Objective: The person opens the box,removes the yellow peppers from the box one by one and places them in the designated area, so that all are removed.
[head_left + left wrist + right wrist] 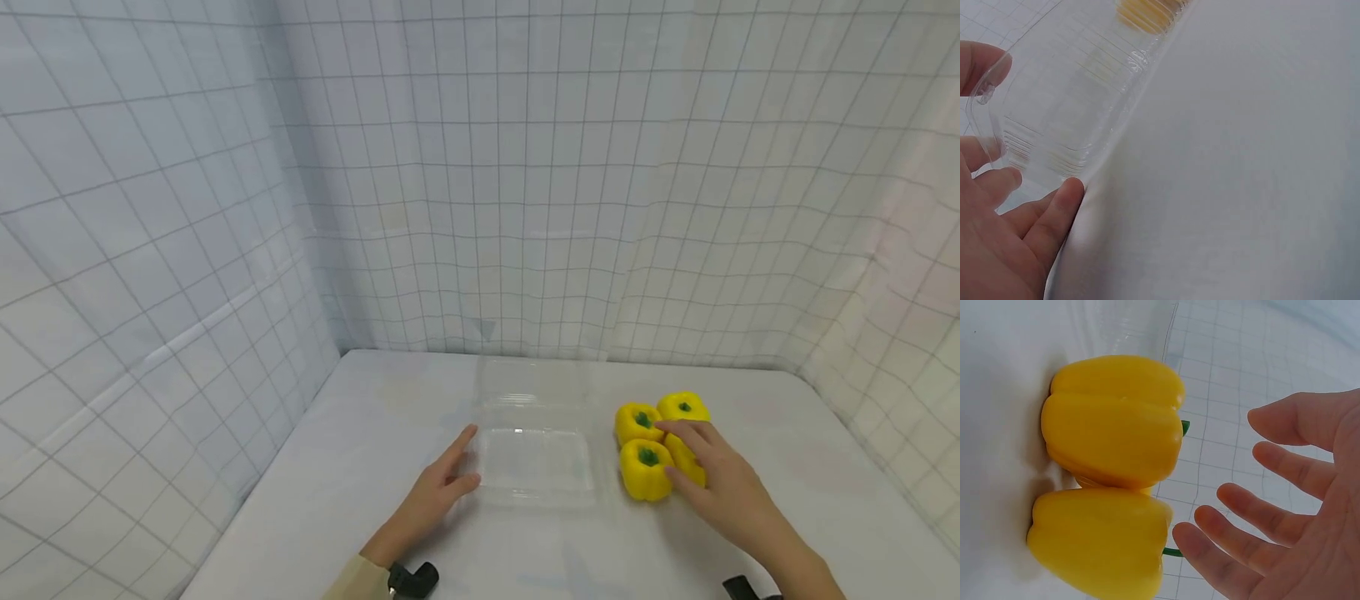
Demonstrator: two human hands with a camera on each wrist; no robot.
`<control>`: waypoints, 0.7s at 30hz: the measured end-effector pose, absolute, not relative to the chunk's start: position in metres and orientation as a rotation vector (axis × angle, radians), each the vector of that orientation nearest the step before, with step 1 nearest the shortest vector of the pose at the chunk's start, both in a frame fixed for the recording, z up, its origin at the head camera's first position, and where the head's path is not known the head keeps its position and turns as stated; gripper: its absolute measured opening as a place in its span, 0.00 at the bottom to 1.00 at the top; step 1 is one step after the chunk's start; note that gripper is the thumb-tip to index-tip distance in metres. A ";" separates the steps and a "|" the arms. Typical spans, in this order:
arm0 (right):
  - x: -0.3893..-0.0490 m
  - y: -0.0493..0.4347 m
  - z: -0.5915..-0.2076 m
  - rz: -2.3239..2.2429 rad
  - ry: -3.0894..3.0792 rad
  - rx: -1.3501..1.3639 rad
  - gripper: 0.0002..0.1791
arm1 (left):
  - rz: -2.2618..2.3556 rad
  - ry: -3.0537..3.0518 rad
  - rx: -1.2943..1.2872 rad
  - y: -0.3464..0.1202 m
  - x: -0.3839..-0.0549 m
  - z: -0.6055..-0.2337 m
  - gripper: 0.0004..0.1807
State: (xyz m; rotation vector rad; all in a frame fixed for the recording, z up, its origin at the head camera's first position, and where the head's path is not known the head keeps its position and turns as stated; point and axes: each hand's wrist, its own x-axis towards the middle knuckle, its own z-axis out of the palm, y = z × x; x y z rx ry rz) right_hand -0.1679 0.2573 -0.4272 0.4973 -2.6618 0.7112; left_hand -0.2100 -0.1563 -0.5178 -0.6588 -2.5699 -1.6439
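Note:
A clear plastic clamshell container (534, 462) lies on the table, its lid (532, 383) folded back toward the wall. At its left edge is my left hand (431, 497), fingers spread and fingertips touching the side; the left wrist view shows the clear wall (1054, 100) between those fingers. Several yellow bell peppers with green stems, such as the front one (643, 482), cluster right of the container. My right hand (723, 479) hovers over the right-hand peppers, partly hiding one (693, 471). In the right wrist view, its loosely bent fingers (1254, 509) stay apart from two peppers.
A white cloth covers the table (360, 433). White sheeting with a grey grid (510, 208) rises behind the table and along both sides. A black strapped device (414, 579) sits at my left wrist.

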 end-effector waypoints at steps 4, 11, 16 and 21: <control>-0.167 0.255 -0.429 0.703 -2.679 0.490 0.31 | -1.658 -2.572 -0.659 -0.158 -0.210 -0.516 0.38; -0.169 0.252 -0.435 0.686 -2.652 0.517 0.31 | -1.711 -2.549 -0.675 -0.160 -0.210 -0.513 0.38; -0.167 0.247 -0.437 0.697 -2.656 0.516 0.31 | -1.709 -2.552 -0.652 -0.162 -0.210 -0.513 0.37; -0.165 0.244 -0.440 0.699 -2.664 0.520 0.31 | -1.641 -2.543 -0.615 -0.164 -0.210 -0.509 0.35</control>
